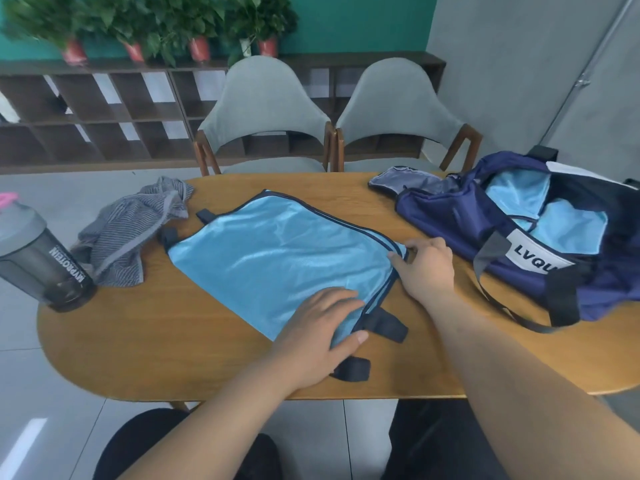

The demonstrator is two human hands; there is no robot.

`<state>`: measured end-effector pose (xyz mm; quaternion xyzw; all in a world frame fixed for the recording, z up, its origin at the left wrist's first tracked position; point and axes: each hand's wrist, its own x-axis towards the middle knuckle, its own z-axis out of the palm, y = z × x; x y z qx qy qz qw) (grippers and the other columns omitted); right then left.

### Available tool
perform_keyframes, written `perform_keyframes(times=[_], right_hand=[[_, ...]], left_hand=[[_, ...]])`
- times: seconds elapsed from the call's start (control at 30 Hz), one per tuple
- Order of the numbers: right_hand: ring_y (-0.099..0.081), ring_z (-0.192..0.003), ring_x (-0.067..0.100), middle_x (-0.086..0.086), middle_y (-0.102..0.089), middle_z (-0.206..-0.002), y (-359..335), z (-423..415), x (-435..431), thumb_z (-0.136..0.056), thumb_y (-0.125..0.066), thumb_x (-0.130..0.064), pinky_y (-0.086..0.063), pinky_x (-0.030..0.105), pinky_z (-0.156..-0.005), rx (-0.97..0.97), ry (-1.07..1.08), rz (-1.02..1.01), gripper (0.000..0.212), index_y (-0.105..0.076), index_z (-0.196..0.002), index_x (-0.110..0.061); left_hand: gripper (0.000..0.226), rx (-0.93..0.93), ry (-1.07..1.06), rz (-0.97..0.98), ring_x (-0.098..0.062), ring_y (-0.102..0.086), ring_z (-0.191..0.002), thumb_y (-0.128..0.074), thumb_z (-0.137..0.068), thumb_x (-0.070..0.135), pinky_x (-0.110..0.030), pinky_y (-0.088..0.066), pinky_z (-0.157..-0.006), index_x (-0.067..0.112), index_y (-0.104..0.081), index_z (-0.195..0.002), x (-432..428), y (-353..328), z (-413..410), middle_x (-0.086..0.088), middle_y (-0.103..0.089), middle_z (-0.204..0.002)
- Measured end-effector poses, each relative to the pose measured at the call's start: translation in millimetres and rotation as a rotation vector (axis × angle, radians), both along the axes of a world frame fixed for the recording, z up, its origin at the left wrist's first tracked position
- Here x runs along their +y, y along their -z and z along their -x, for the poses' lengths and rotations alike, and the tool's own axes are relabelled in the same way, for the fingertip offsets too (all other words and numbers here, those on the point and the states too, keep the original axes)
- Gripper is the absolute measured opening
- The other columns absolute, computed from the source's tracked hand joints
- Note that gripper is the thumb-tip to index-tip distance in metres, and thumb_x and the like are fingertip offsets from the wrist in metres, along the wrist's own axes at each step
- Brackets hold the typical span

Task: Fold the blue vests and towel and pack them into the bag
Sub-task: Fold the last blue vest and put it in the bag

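Note:
A light blue vest (270,258) with dark trim and black straps lies spread on the middle of the wooden table (156,348). My left hand (318,334) lies flat on its near corner, thumb at the edge by the straps. My right hand (426,268) pinches the vest's right corner at the dark trim. The navy bag (485,223) stands open at the right, with light blue cloth (568,226) inside it. A crumpled grey striped towel (131,233) lies at the table's left.
A dark shaker bottle (41,258) stands at the table's left edge. Two grey chairs (263,109) are pushed in at the far side. A dark shelf unit with potted plants lines the back wall. The bag's strap (512,313) trails over the table.

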<state>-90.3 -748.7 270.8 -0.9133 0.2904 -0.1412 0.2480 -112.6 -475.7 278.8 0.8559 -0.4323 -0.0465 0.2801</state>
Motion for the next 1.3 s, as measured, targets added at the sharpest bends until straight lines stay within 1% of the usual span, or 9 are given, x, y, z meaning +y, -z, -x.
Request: perform_keyframes(times=[0.13,0.27,0.47,0.67,0.77,0.87,0.93,1.07,1.3], right_hand=[[-0.053,-0.113,0.027,0.002,-0.057,-0.116,2,4,0,-0.089,-0.074,-0.051,-0.047,0.036,-0.091,-0.084,-0.012,-0.013,0.038,-0.069,-0.119,-0.027],[-0.06,-0.102,0.02,-0.012,-0.064,-0.097,5,7,-1,-0.088,-0.078,-0.036,-0.045,0.032,-0.08,-0.209,-0.031,-0.044,0.024,-0.066,-0.108,-0.03],[-0.061,-0.093,0.019,-0.017,-0.058,-0.088,6,10,-2,-0.088,-0.079,-0.031,-0.052,0.037,-0.08,-0.251,-0.016,-0.099,0.032,-0.059,-0.113,-0.031],[-0.057,-0.075,0.003,-0.017,-0.059,-0.085,3,13,-3,-0.091,-0.076,-0.024,-0.047,0.028,-0.07,-0.281,0.01,-0.146,0.034,-0.06,-0.121,-0.025],[-0.056,-0.074,0.003,-0.015,-0.06,-0.087,2,13,-5,-0.092,-0.073,-0.024,-0.041,0.023,-0.066,-0.251,0.004,-0.15,0.036,-0.062,-0.126,-0.022],[-0.063,-0.089,0.013,-0.004,-0.069,-0.101,-2,8,-9,-0.091,-0.075,-0.035,-0.044,0.028,-0.078,-0.162,-0.003,-0.151,0.043,-0.064,-0.131,-0.021],[-0.065,-0.094,0.019,-0.003,-0.07,-0.097,-6,4,-10,-0.09,-0.076,-0.04,-0.044,0.03,-0.078,-0.103,-0.016,-0.123,0.039,-0.069,-0.123,-0.021],[-0.058,-0.073,0.011,-0.009,-0.064,-0.081,-16,-3,-12,-0.092,-0.078,-0.035,-0.043,0.029,-0.07,-0.009,-0.016,-0.135,0.019,-0.073,-0.106,-0.023],[-0.065,-0.083,0.015,-0.006,-0.069,-0.088,-25,1,-21,-0.09,-0.079,-0.029,-0.048,0.029,-0.066,-0.048,-0.024,-0.193,0.011,-0.071,-0.095,-0.024]], left_hand=[[0.023,-0.014,-0.106,0.239,-0.005,-0.055,-0.116,-0.061,-0.104,0.025,-0.032,-0.045,-0.102,0.026,-0.071,-0.125,16,5,2,0.018,-0.064,-0.117],[0.036,-0.021,-0.065,0.238,-0.006,-0.061,-0.1,-0.062,-0.09,-0.001,-0.036,-0.051,-0.091,0.024,-0.073,-0.112,34,9,9,0.019,-0.065,-0.101],[0.046,-0.087,0.114,0.057,-0.006,-0.054,-0.115,-0.068,-0.08,0.016,-0.032,-0.044,-0.101,0.026,-0.07,-0.125,48,2,25,0.02,-0.059,-0.118],[0.035,-0.201,0.141,-0.039,-0.007,-0.053,-0.113,-0.065,-0.094,0.04,-0.031,-0.045,-0.099,0.03,-0.068,-0.128,43,-1,27,0.021,-0.055,-0.118],[0.031,-0.287,0.189,-0.079,-0.011,-0.055,-0.107,-0.064,-0.098,0.039,-0.032,-0.05,-0.09,0.03,-0.065,-0.127,41,-5,25,0.018,-0.056,-0.117],[0.04,-0.273,0.215,-0.115,-0.012,-0.055,-0.109,-0.063,-0.095,0.023,-0.029,-0.051,-0.088,0.031,-0.06,-0.134,43,-12,23,0.017,-0.057,-0.121],[0.049,-0.281,0.212,-0.13,-0.011,-0.056,-0.109,-0.061,-0.091,0.013,-0.026,-0.05,-0.087,0.031,-0.058,-0.137,43,-14,23,0.017,-0.058,-0.121],[0.048,-0.358,0.137,-0.136,-0.014,-0.06,-0.1,-0.067,-0.086,0.01,-0.034,-0.057,-0.075,0.03,-0.06,-0.129,36,-10,24,0.015,-0.061,-0.111],[0.02,-0.483,0.018,-0.09,-0.013,-0.064,-0.087,-0.068,-0.094,0.036,-0.03,-0.052,-0.056,0.029,-0.067,-0.112,28,-4,29,0.014,-0.064,-0.097]])
